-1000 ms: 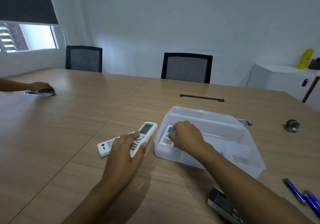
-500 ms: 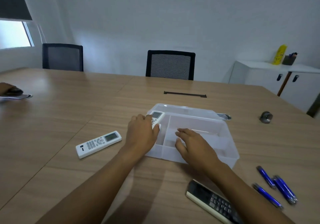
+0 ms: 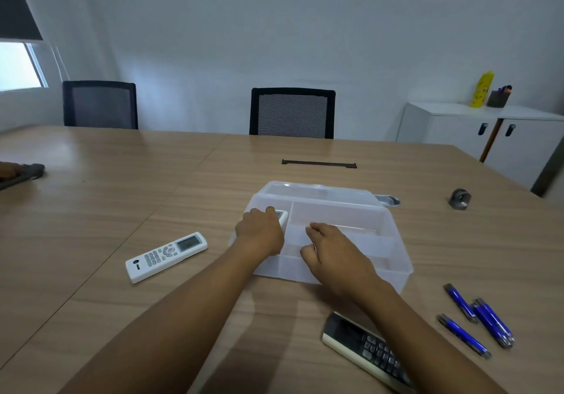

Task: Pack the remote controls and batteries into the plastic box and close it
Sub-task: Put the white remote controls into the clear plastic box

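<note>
A clear plastic box (image 3: 393, 242) with inner dividers stands open on the wooden table, its lid (image 3: 317, 190) folded back behind it. My left hand (image 3: 259, 232) is shut on a white remote (image 3: 282, 216) and holds it down in the box's left compartment. My right hand (image 3: 331, 251) hovers over the box's front middle, fingers apart and holding nothing. Another white remote (image 3: 166, 256) lies on the table left of the box. A black remote (image 3: 366, 351) lies near the front, partly under my right forearm. Three blue batteries (image 3: 476, 317) lie at the right.
A small metal cylinder (image 3: 460, 199) sits at the far right of the table. A metal grommet (image 3: 387, 199) and a black cable slot (image 3: 319, 163) lie behind the box. Another person's hand (image 3: 12, 172) rests at the left edge. Two black chairs stand beyond the table.
My left hand lifted one white remote off the table and brought it into the box's left compartment. My right hand moved from that compartment to the box's front middle.
</note>
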